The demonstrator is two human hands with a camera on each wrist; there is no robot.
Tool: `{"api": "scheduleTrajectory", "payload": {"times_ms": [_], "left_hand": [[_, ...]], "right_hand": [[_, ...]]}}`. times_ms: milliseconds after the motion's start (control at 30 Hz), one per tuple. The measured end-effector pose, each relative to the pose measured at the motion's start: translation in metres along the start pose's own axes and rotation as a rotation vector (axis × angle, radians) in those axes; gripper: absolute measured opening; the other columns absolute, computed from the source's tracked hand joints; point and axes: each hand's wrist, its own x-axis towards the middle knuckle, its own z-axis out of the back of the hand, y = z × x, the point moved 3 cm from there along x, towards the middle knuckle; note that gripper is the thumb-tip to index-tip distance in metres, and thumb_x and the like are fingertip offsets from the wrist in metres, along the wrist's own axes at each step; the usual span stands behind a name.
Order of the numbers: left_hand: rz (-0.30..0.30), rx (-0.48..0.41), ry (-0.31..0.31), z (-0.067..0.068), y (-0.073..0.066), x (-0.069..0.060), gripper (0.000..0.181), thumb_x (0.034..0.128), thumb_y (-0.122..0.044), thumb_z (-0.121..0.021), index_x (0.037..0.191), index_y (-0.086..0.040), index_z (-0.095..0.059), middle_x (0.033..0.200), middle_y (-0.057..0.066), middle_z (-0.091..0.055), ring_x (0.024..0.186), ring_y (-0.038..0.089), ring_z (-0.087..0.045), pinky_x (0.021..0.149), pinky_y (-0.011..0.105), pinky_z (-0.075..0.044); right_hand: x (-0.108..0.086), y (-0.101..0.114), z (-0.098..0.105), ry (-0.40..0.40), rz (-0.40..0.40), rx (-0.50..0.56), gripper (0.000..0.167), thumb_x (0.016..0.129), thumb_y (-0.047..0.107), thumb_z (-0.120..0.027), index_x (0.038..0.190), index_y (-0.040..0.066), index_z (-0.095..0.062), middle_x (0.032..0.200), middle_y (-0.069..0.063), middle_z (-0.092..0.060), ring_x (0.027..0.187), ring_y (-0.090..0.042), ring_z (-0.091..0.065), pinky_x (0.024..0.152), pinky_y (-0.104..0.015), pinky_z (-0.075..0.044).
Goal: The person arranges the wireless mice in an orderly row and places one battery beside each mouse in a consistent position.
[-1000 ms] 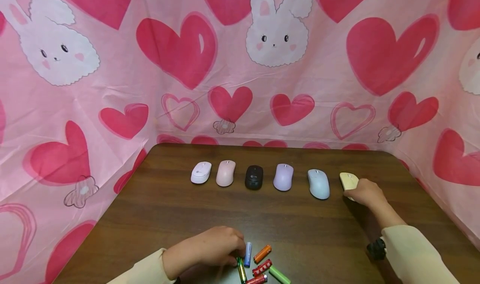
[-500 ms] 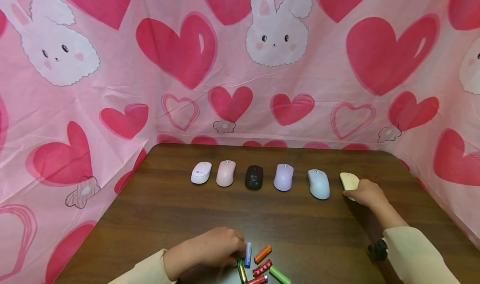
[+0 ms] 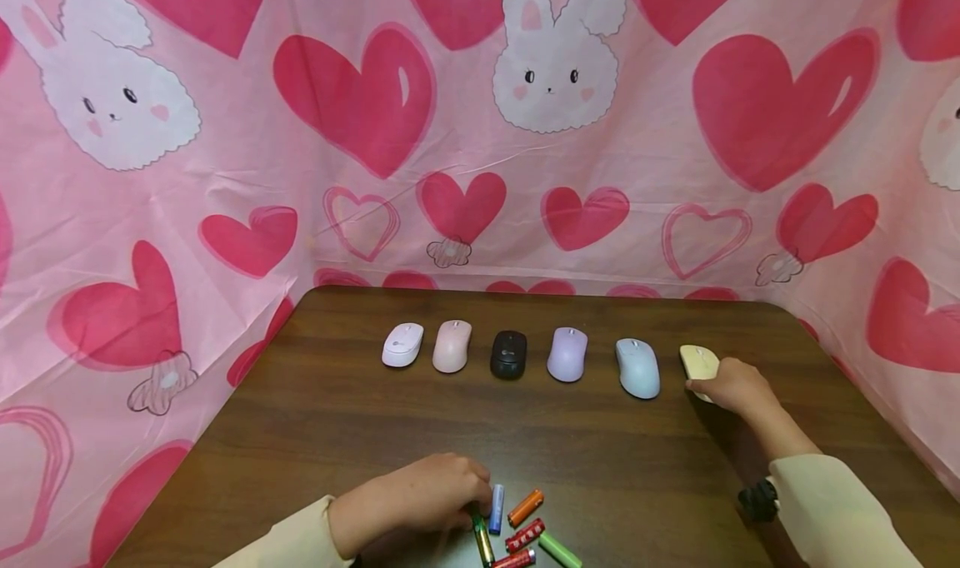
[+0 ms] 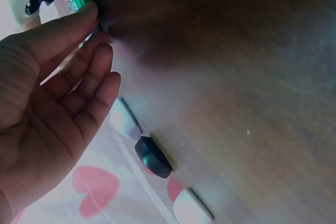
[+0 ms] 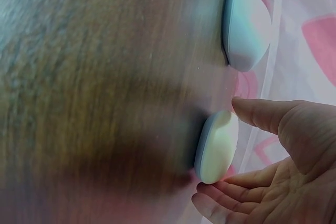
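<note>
My right hand holds the yellow computer mouse at the right end of a row of mice. In the right wrist view the thumb lies on one side of that mouse and the fingertips on the other; it sits on the table. Near the front edge, my left hand pinches one end of a green and gold battery between thumb and fingers, partly hiding it. Beside it lie a blue battery, an orange battery, two red batteries and a light green battery.
Left of the yellow mouse stand a light blue mouse, a purple mouse, a black mouse, a pink mouse and a white mouse. A pink heart-and-rabbit cloth hangs behind the brown table.
</note>
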Motion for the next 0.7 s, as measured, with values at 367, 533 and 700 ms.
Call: {"api": "scheduleTrajectory", "payload": {"times_ms": [367, 533, 700], "left_hand": [[-0.014, 0.011, 0.004, -0.0009, 0.0028, -0.0019, 0.016, 0.0787, -0.012, -0.080, 0.087, -0.022, -0.072, 0.081, -0.018, -0.055, 0.071, -0.008, -0.046, 0.062, 0.009, -0.039], [-0.028, 0.057, 0.001, -0.0006, 0.0029, -0.0050, 0.014, 0.0778, -0.016, -0.081, 0.084, -0.023, -0.071, 0.080, -0.018, -0.054, 0.070, -0.008, -0.046, 0.063, 0.009, -0.038], [-0.032, 0.067, 0.008, 0.0010, 0.0037, -0.0075, 0.011, 0.0786, -0.018, -0.080, 0.084, -0.023, -0.072, 0.080, -0.019, -0.055, 0.071, -0.008, -0.047, 0.064, 0.010, -0.038]], "right_hand": [[0.0004, -0.0013, -0.0022, 0.007, -0.004, 0.008, 0.061, 0.082, 0.035, -0.071, 0.096, -0.021, -0.051, 0.079, -0.022, -0.056, 0.071, -0.033, -0.051, 0.066, -0.046, -0.045], [0.0007, -0.0018, -0.0022, 0.008, -0.006, 0.007, 0.060, 0.081, 0.034, -0.071, 0.094, -0.021, -0.052, 0.078, -0.021, -0.055, 0.070, -0.033, -0.050, 0.064, -0.045, -0.044], [0.0012, -0.0019, -0.0023, 0.005, -0.005, 0.009, 0.058, 0.081, 0.034, -0.071, 0.094, -0.020, -0.052, 0.078, -0.021, -0.055, 0.070, -0.033, -0.050, 0.064, -0.045, -0.044]]}}
